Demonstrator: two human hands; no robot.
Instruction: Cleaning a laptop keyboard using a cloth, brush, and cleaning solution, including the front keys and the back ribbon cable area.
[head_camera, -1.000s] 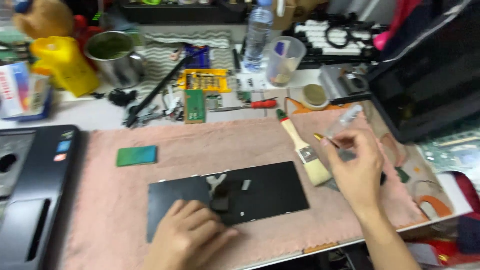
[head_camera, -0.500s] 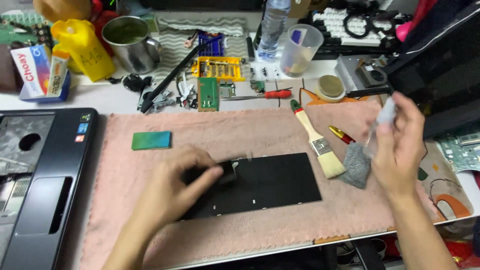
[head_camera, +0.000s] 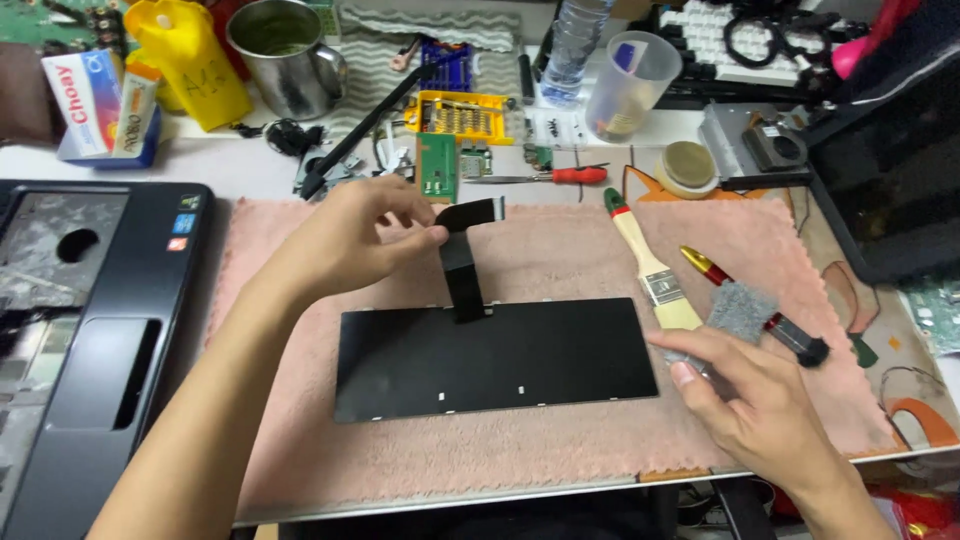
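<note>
A black keyboard panel (head_camera: 495, 355) lies back side up on a pink towel (head_camera: 560, 250). Its black flat ribbon cable (head_camera: 462, 262) stands up from the top edge and bends over to the right. My left hand (head_camera: 355, 235) pinches the cable's upper end between thumb and fingers. My right hand (head_camera: 750, 400) hovers at the panel's right edge with fingers apart and the fingertips by the corner. It holds nothing that I can make out. A grey cloth (head_camera: 740, 310) lies just beyond it.
A paintbrush (head_camera: 650, 262) and a red-and-black pen (head_camera: 705, 268) lie right of the panel. An opened laptop base (head_camera: 90, 330) sits at the left, a dark screen (head_camera: 890, 170) at the right. Behind stand a metal mug (head_camera: 285, 55), plastic cup (head_camera: 625, 85), yellow bit case (head_camera: 460, 115) and tape roll (head_camera: 690, 165).
My left hand has raised the ribbon cable off the panel's back. My right hand has come down from mid-air to the panel's right edge, and the grey cloth now lies on the towel.
</note>
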